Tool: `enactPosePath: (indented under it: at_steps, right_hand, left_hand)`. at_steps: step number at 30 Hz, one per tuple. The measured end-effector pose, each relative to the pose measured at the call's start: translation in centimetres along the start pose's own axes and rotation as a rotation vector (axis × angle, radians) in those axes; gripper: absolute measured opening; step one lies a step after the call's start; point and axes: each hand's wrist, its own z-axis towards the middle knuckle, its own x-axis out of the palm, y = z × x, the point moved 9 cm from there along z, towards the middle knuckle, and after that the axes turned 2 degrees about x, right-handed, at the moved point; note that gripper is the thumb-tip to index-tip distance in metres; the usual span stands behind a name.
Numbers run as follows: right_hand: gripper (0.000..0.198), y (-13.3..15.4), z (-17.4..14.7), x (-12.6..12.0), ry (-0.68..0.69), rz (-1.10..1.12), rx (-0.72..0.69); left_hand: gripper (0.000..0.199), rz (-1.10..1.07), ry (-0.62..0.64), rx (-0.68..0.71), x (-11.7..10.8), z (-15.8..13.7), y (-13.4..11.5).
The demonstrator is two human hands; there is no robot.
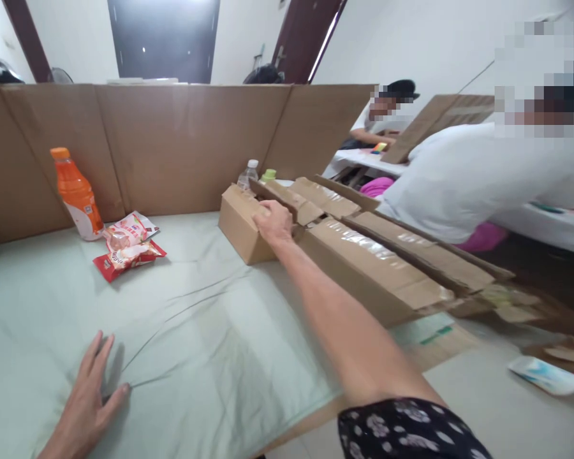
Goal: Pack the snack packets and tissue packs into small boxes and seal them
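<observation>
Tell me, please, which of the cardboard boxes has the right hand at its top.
The leftmost box: the right hand is at its top edge. The other boxes lie farther right, with no hand on them.

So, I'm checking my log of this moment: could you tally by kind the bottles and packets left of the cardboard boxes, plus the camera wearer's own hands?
Orange bottle: 1
Pink packet and red packet: 2
Left hand and right hand: 2
Total: 5

Head-worn view, forward-down over both hands (pixel 90 398) (pixel 274 220)
</observation>
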Motion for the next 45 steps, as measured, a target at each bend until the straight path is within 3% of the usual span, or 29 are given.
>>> enactPosePath:
  at_steps: [3, 7, 10, 13, 15, 17, 20, 24, 28, 31, 35, 38, 41, 43, 45]
  right_hand:
    - [0.030, 1.7, -3.6, -0.7, 0.066, 0.053, -0.116]
    - [0.021, 3.1, -12.0, -4.0, 0.195, 0.156, -0.312]
    - [0.010, 5.7, -19.5, -7.2, 0.365, 0.408, -0.572]
    - [0.014, 8.6, -25.0, -9.5, 0.616, 0.612, -0.731]
    - [0.011, 10.3, -27.5, -10.1, 0.843, 0.686, -0.794]
    - [0.031, 11.6, -28.8, -10.2, 1.069, 0.743, -0.806]
    - [0.046, 13.0, -29.0, -10.0, 1.238, 0.735, -0.773]
    - [0.025, 14.8, -30.3, -7.9, 1.196, 0.264, -0.973]
    - [0.033, 16.5, -32.1, -5.3, 1.038, -0.223, -1.162]
    - [0.028, 17.6, -32.6, -3.4, 0.969, -0.479, -1.184]
    - [0.014, 17.9, -33.0, -1.1, 0.986, -0.728, -1.127]
    - [0.012, 17.1, -33.8, 0.2, 1.067, -0.784, -1.081]
    - [0.017, 16.8, -34.6, 0.0, 1.075, -0.671, -1.148]
    - [0.024, 17.5, -34.1, -2.0, 0.983, -0.442, -1.235]
    - [0.025, 18.3, -31.8, -5.4, 0.828, -0.130, -1.208]
  left_hand:
    - [0.068, -0.066, -0.017, 0.004, -0.6, -1.0, -0.3]
    - [0.072, -0.168, -0.065, -0.052, -2.6, -0.7, -0.9]
    - [0.090, -0.294, -0.003, -0.009, -4.2, 0.3, -3.5]
    - [0.119, -0.477, 0.056, 0.079, -5.5, 1.1, -6.3]
    - [0.129, -0.599, 0.105, 0.129, -5.8, 1.0, -7.4]
    - [0.129, -0.698, 0.149, 0.131, -5.7, 0.5, -7.7]
    - [0.129, -0.751, 0.165, 0.128, -5.6, -0.6, -7.6]
    - [0.132, -0.714, 0.157, 0.176, -5.8, -1.4, -8.0]
    - [0.130, -0.748, 0.137, 0.160, -5.7, -1.7, -8.0]
    - [0.129, -0.769, 0.131, 0.151, -5.3, -1.8, -7.9]
    - [0.124, -0.771, 0.102, 0.114, -4.7, -1.9, -7.5]
    - [0.129, -0.771, 0.087, 0.118, -4.5, -1.9, -7.4]
    - [0.131, -0.739, 0.081, 0.165, -4.6, -1.8, -7.8]
    - [0.130, -0.702, 0.084, 0.180, -4.8, -1.7, -8.2]
    - [0.129, -0.671, 0.084, 0.167, -5.2, -1.8, -8.4]
